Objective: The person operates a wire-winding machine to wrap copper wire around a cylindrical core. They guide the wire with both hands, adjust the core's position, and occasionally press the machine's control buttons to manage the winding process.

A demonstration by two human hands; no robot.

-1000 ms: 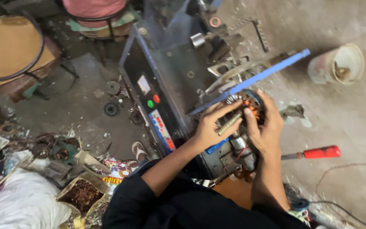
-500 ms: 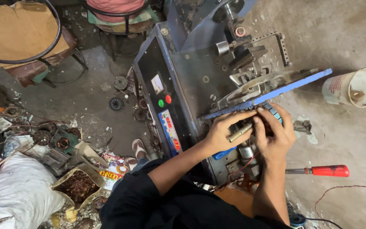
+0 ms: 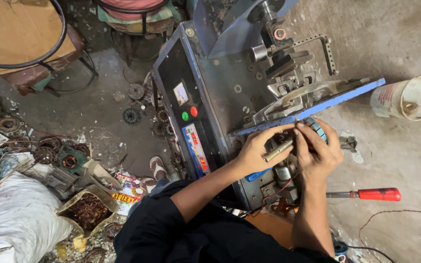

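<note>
My left hand (image 3: pixel 257 148) holds a short brass-coloured metal rod (image 3: pixel 278 150) against the front of a grey winding machine (image 3: pixel 220 92). My right hand (image 3: pixel 317 151) grips a round motor stator with copper windings (image 3: pixel 316 129), mostly hidden by my fingers, just under a blue flat bar (image 3: pixel 317 104) on the machine. Both hands touch at the rod and stator. A thin copper wire (image 3: pixel 278 195) trails down from under my hands.
A red-handled screwdriver (image 3: pixel 366 195) lies right of my right forearm. A white bucket (image 3: pixel 405 100) lies on its side at the far right. Boxes of copper scrap (image 3: pixel 86 209), a white sack (image 3: pixel 15 224) and old motor parts (image 3: pixel 59 156) crowd the left floor. A stool (image 3: pixel 132 19) stands behind the machine.
The view has shifted so the machine sits higher and nearer. My hands stayed on the stator, now covering its copper windings more, with the rod held at its side.
</note>
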